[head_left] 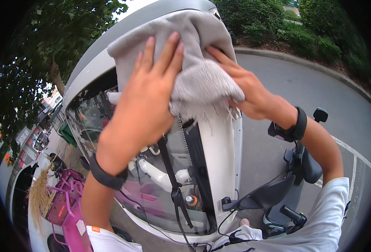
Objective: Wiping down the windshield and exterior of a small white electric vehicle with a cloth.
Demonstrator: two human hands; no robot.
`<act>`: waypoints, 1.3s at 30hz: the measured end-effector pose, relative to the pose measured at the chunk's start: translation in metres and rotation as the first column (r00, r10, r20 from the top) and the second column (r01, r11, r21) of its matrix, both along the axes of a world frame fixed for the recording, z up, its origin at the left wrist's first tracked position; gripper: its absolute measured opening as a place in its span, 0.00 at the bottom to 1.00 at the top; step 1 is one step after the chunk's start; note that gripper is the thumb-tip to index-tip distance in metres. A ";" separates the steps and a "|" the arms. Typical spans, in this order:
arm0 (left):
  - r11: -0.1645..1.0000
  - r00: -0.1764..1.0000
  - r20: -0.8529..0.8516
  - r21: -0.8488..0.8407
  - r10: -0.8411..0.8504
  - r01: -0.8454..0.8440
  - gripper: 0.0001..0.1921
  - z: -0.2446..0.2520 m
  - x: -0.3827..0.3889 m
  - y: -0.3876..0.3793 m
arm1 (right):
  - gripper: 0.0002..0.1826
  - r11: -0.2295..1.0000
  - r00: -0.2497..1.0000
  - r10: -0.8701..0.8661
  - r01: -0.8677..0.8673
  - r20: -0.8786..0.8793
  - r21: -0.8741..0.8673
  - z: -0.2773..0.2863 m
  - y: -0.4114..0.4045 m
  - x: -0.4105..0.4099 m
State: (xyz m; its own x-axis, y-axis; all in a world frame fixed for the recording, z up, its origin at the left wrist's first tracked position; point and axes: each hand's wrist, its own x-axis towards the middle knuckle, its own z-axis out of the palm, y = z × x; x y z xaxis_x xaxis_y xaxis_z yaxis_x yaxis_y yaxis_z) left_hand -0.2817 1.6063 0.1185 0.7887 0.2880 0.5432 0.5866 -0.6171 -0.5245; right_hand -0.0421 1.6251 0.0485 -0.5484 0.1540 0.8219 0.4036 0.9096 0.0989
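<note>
A grey ribbed cloth (201, 75) with a frayed lower edge lies bunched over the upper front corner of a small white enclosed vehicle (218, 151). My left hand (147, 91) rests flat on its left part, fingers spread and pointing up. At the cloth's right side is my right hand (247, 85), with a fold between its fingers and its thumb, which is partly hidden. Below the cloth are the windshield (154, 208) and a black wiper arm (169, 163). Both wrists carry black bands.
A black side mirror (264, 193) juts from the vehicle's right side, near a parked scooter (311, 163). Loose black cable (147, 220) hangs across the windshield. Left of the vehicle stand a pink three-wheeler (68, 217) and a straw broom (38, 195). A kerb (299, 61) borders shrubs beyond.
</note>
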 end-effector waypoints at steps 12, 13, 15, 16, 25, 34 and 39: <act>0.995 0.915 0.404 -0.088 0.001 0.038 0.34 -0.041 0.028 -0.035 | 0.21 0.992 0.984 0.125 -0.127 -0.130 -0.003 0.028 0.012 -0.017; 0.995 0.909 0.417 -0.097 0.011 0.032 0.34 -0.054 0.029 -0.037 | 0.21 0.983 0.981 0.184 -0.183 -0.056 0.019 0.016 0.012 -0.015; 0.962 0.910 0.384 -0.268 0.155 -0.051 0.30 -0.105 0.026 -0.061 | 0.24 0.993 0.985 0.112 -0.105 0.132 -0.061 -0.025 -0.003 -0.005; 0.942 0.909 0.374 -0.332 0.186 -0.056 0.28 -0.131 0.025 -0.080 | 0.23 0.970 0.955 0.231 -0.212 0.188 -0.118 -0.042 -0.013 -0.001; 0.907 0.888 0.412 -0.420 0.203 -0.012 0.27 -0.119 0.033 -0.091 | 0.26 0.988 0.934 0.069 -0.111 0.350 0.103 0.021 -0.002 0.003; 0.831 0.773 0.580 -0.541 0.257 0.130 0.33 -0.165 0.038 -0.127 | 0.17 0.936 0.892 0.353 -0.334 0.282 -0.113 -0.032 -0.025 -0.022; 0.773 0.835 0.475 -0.626 0.276 0.101 0.33 -0.151 0.026 -0.134 | 0.18 0.916 0.844 0.373 -0.402 0.386 -0.006 -0.006 -0.008 -0.027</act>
